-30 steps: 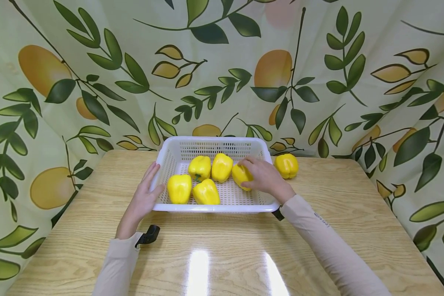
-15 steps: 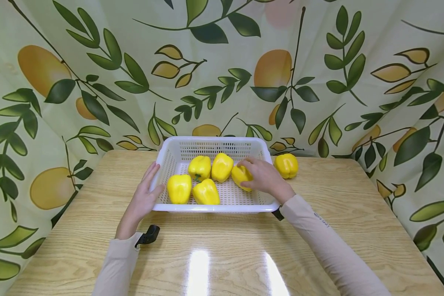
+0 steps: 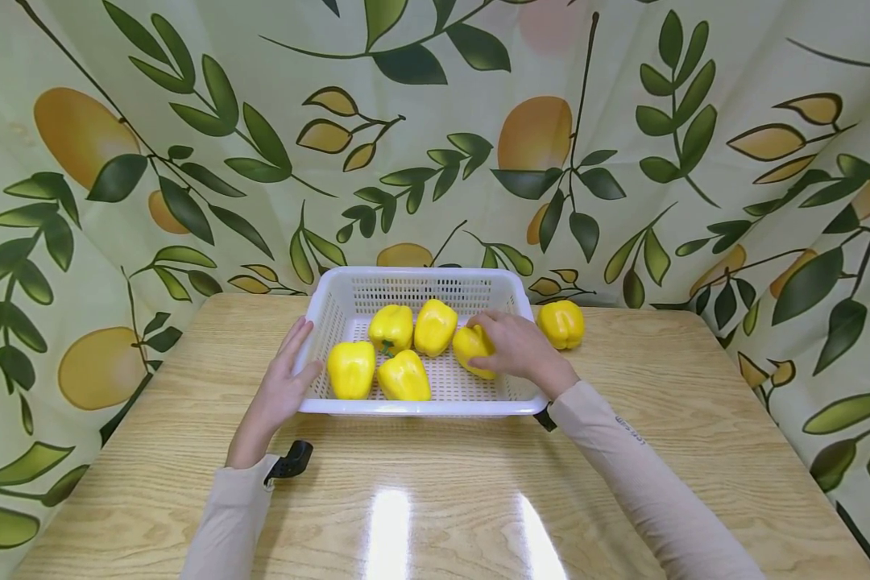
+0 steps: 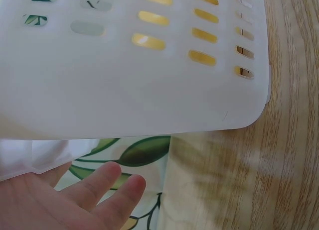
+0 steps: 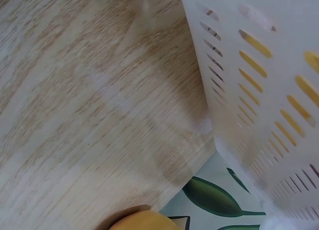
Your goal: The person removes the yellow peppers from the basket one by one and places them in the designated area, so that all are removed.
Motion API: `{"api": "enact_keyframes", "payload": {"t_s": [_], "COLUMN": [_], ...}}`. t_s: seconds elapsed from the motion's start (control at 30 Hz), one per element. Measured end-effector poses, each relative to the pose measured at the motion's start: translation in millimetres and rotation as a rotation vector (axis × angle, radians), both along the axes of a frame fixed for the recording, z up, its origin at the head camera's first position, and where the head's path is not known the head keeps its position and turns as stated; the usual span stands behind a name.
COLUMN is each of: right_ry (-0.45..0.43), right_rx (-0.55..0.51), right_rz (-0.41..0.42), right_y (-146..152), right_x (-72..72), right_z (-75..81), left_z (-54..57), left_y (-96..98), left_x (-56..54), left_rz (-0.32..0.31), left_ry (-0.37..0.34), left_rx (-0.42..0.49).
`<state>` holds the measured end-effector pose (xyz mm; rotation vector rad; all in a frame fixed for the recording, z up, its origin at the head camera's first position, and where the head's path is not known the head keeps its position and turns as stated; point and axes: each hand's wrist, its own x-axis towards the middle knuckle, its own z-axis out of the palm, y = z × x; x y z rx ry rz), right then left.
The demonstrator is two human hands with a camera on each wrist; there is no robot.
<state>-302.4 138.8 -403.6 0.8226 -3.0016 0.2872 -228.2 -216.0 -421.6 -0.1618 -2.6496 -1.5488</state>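
Note:
In the head view, a white plastic basket (image 3: 420, 408) with slotted walls holds several yellow bell peppers. At its left rim is my left hand (image 3: 283, 391), thumb over the edge and fingers along the outer side. The left wrist view shows two fingertips (image 4: 130, 186) of that hand beneath the basket wall (image 4: 114, 90). My right hand (image 3: 516, 346) reaches over the right end and grips a yellow bell pepper (image 3: 471, 348) from above, fingers over its top and thumb at its near side. That hand is out of the right wrist view.
One more bell pepper (image 3: 561, 325) stands on the wooden table (image 3: 449, 491) just right of the basket. Inside, left of the gripped one, are other peppers (image 3: 404, 376). A leaf-patterned curtain (image 3: 435, 105) hangs behind the table's back edge.
The bell pepper under my right hand has tipped and shifted slightly toward the near left. My left hand and the basket stay in place.

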Motion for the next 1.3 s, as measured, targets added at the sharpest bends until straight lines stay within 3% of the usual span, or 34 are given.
{"api": "enact_keyframes", "payload": {"t_s": [1.3], "right_ry": [-0.030], "right_rx": [0.104], "right_rz": [-0.022], "right_y": [-0.9], "right_x": [1.3], "right_z": [2.5], "left_z": [1.2], "left_y": [-1.0], "left_x": [-0.6], "left_rz": [-0.009], "left_ry": [-0.022], "left_rx": [0.003]}}
